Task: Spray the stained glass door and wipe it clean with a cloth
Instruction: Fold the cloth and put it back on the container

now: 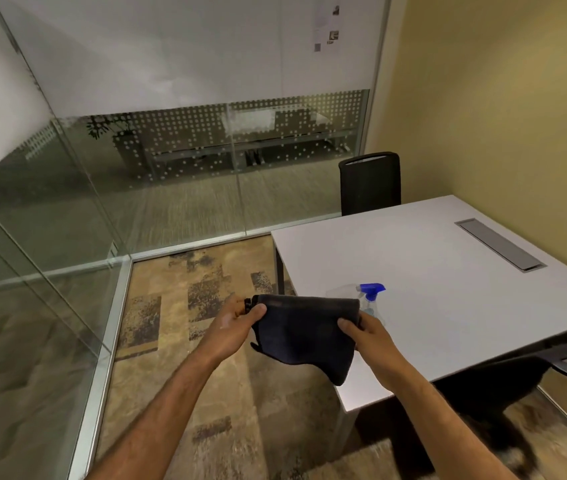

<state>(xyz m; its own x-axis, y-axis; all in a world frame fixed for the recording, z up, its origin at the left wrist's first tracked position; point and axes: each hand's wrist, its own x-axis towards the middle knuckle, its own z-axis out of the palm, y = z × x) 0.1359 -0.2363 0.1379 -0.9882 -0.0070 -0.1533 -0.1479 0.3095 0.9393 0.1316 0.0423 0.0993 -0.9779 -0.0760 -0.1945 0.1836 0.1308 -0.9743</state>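
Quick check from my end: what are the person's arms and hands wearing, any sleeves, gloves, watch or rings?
Both forearms are bare as far as the frame shows, with no sleeve in view. The left hand and the right hand are ungloved. No watch, bracelet or wristband shows at either wrist, and no ring is visible on the fingers that show, though some fingers are hidden.

White table [448,271] at right, grey cable-tray lid [500,244] set into its top near the yellow wall [500,98]. Black chair [370,183] at the table's far side, second dark chair [534,372] tucked under the near edge. Patchy brown-beige carpet [206,341]. Paper notices [327,27] on the frosted panel.
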